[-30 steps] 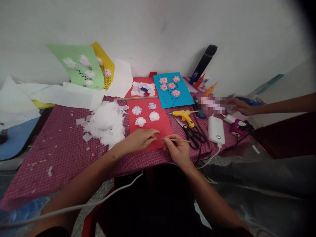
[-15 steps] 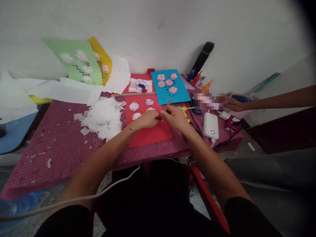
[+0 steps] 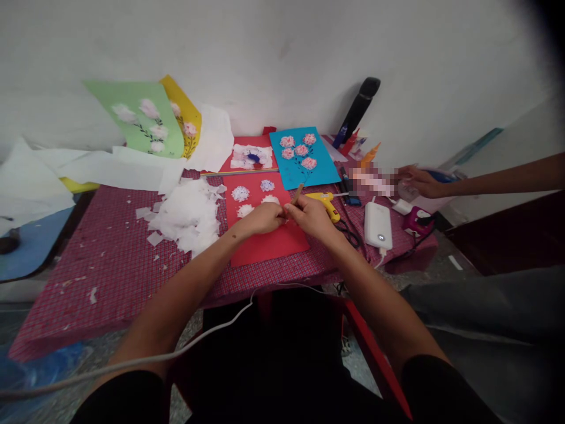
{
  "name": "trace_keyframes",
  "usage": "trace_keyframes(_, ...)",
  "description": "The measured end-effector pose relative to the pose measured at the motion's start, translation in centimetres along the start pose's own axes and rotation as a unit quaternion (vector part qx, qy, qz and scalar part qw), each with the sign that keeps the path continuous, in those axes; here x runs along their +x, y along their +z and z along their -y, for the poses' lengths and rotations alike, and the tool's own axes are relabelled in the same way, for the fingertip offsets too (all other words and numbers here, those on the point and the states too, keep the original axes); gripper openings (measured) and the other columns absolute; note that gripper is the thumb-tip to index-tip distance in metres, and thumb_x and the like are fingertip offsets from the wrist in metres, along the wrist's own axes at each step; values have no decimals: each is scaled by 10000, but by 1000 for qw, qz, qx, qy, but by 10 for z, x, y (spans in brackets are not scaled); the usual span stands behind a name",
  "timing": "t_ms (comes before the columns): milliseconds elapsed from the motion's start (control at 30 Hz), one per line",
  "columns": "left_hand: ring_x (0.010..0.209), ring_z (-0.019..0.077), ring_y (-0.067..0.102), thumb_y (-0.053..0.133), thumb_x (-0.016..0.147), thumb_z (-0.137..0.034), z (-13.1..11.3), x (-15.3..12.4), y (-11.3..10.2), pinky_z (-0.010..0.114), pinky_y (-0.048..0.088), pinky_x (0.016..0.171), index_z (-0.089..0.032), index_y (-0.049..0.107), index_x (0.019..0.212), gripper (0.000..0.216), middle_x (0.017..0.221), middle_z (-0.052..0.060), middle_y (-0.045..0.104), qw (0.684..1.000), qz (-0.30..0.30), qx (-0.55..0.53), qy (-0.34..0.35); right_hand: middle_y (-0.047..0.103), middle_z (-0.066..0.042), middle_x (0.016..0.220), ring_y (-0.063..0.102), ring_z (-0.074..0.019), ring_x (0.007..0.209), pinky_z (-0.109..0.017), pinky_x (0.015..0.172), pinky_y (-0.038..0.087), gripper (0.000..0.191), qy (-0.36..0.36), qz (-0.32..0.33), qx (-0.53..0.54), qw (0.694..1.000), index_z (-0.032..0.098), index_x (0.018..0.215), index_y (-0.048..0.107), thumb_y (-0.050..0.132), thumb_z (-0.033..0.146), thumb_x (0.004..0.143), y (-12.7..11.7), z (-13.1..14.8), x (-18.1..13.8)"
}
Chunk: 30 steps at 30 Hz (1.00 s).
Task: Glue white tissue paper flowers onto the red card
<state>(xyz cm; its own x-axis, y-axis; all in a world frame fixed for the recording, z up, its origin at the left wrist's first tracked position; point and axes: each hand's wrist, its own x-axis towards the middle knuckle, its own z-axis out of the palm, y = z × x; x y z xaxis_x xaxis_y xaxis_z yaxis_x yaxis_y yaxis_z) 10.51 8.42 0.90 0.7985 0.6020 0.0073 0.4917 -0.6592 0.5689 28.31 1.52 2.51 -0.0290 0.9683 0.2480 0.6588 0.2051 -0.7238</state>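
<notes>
Right hand (image 3: pixel 312 215): fingers pinched on a thin brown stick (image 3: pixel 299 191), one end showing above them.
Left hand (image 3: pixel 266 218): fingers curled, tips close by the right's; whether they hold anything, cannot tell.
Stick position: above the red sheet (image 3: pixel 269 252), near four puffs (image 3: pixel 241 193).
Step in hand: judged fine fingertip work; next move calls for steady fingers, clear of the puffs.
Tissue pile (image 3: pixel 188 213): left of the sheet.
Glue gun (image 3: pixel 325 204): just beyond the right hand.

This looks like a craft corner: a green flower card (image 3: pixel 135 112) stands at upper left. Mid-frame, a checked tablecloth (image 3: pixel 115 253) bears white paper scraps (image 3: pixel 188 212) and a yellow glue gun (image 3: pixel 325 201).
</notes>
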Motion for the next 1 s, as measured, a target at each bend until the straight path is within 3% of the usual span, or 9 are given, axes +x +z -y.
trace_keyframes(1000, 754, 203, 651, 537, 939, -245, -12, -5, -2, 312, 433, 692, -143, 774, 852, 273, 863, 116, 759, 999, -2, 48, -11, 673, -28, 701, 587, -178, 675, -296, 638, 366, 263, 2, -27, -46, 999, 196, 747, 641, 593, 336, 964, -3, 4, -8)
